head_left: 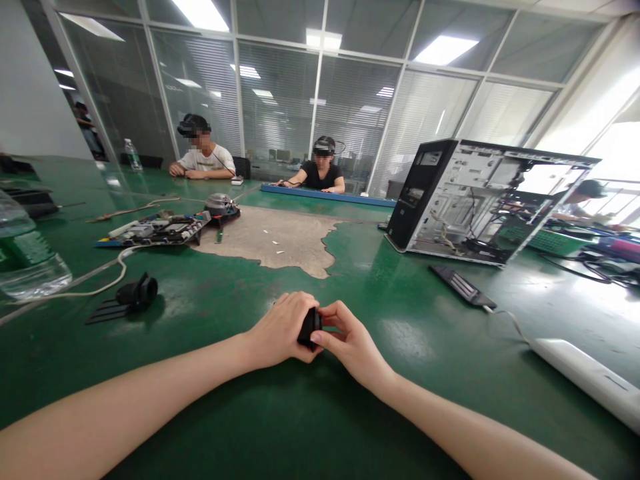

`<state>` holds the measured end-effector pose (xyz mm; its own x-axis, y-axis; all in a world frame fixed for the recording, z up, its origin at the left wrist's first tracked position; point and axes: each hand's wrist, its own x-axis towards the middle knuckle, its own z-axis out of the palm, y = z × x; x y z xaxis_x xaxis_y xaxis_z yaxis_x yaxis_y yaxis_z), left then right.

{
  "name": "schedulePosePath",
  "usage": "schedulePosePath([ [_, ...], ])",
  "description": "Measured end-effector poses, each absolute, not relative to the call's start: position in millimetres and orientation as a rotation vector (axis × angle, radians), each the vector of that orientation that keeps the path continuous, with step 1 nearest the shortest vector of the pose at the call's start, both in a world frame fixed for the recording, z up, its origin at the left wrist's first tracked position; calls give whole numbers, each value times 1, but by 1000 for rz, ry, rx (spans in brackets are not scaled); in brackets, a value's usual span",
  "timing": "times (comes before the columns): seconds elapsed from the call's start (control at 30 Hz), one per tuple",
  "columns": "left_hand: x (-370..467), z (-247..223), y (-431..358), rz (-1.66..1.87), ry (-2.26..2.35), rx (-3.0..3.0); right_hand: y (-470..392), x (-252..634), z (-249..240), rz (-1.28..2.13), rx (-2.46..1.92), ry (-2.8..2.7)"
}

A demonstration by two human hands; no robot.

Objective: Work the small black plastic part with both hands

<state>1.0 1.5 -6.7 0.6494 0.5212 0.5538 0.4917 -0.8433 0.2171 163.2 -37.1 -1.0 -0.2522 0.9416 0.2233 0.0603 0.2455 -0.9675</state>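
Note:
A small black block-shaped part (309, 327) is held between my hands just above the green tabletop (240, 427), near its front middle. My left hand (283, 327) wraps around it from the left, covering much of it. From the right, the thumb and fingers of my right hand (350, 337) pinch its near edge. What kind of part it is cannot be made out. To the left lies a black mount-like piece (137, 293) with a round opening and a slotted flat plate. On the right rests a dark slotted strip (463, 285).
An opened computer case (430, 200) stands at the right. A circuit board (165, 229) and a cooler fan (221, 207) lie at back left, beside a bare patch (280, 240). A water bottle (25, 253) is far left, a white power bank (585, 373) right. People sit across.

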Motion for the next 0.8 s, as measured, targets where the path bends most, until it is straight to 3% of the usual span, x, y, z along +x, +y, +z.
schedulePosePath([
  [0.8, 1, -5, 1, 953, 877, 2811, -30, 170, 1, 1261, -956, -1590],
])
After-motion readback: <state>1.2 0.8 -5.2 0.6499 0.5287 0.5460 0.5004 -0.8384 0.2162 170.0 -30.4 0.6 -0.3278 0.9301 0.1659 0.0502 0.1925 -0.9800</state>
